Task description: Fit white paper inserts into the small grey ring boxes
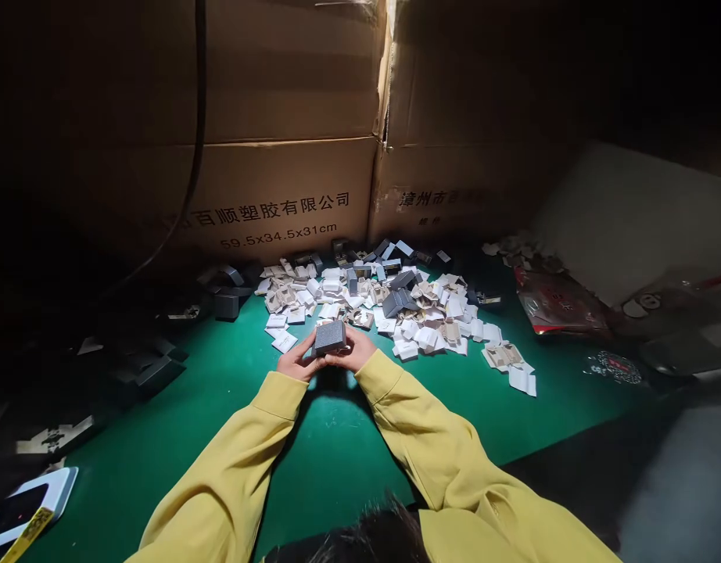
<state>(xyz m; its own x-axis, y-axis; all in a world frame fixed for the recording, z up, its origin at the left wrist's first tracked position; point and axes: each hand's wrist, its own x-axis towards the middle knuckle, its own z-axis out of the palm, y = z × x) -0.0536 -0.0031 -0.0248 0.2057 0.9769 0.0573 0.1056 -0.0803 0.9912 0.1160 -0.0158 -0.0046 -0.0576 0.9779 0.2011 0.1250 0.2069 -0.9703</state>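
Note:
A small dark grey box (331, 337) with a speckled top is held between my two hands, a little above the green tabletop. My left hand (298, 360) grips its left side with closed fingers. From the right, my right hand (356, 351) closes on the same box, its fingers partly under it. Just beyond the hands spreads a heap of folded white and beige card pieces (426, 338). Several dark boxes (399, 303) lie on and among these pieces, some of them open. What is inside the held box cannot be seen.
Large cardboard cartons (278, 188) stand along the back. At the left are more dark boxes (225, 305) and, nearer, a white device with a dark screen (20, 508). Red plastic packaging (560, 305) lies at the right. A dark cable (196, 148) hangs at upper left.

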